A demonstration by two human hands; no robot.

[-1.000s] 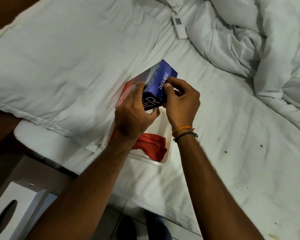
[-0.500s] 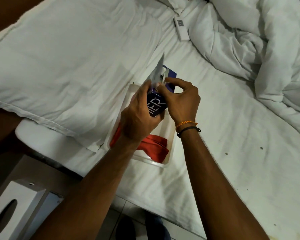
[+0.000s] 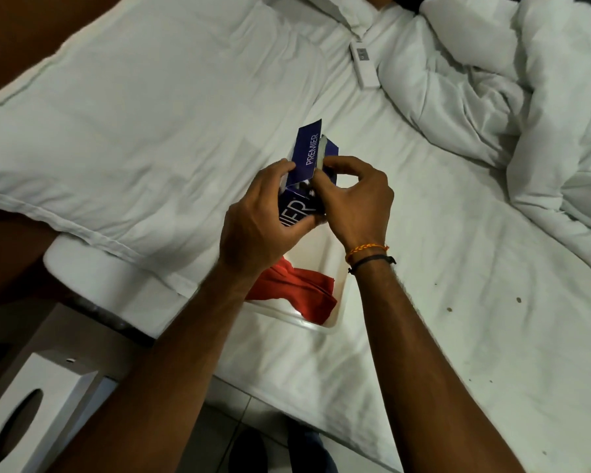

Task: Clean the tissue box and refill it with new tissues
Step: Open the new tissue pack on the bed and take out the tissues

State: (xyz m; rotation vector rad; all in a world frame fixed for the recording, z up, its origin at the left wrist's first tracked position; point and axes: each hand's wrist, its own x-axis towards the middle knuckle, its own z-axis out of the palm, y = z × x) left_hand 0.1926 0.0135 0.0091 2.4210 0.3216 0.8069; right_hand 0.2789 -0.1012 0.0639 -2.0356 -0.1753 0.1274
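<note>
Both hands (image 3: 307,213) grip purple tissue pkg (image 3: 307,155) btwn them.

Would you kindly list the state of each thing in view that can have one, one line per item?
Blue tissue pack: held above the tray, end flap lifted open.
Left hand: gripping the pack's lower end.
Right hand: pinching the pack at the opened end.
White tray: lying on the bed.
Red cloth: crumpled inside the tray.
White tissue box: standing off the bed; contents not visible.

Blue tissue pack (image 3: 308,155) between left hand (image 3: 258,223) and right hand (image 3: 355,203)
</note>
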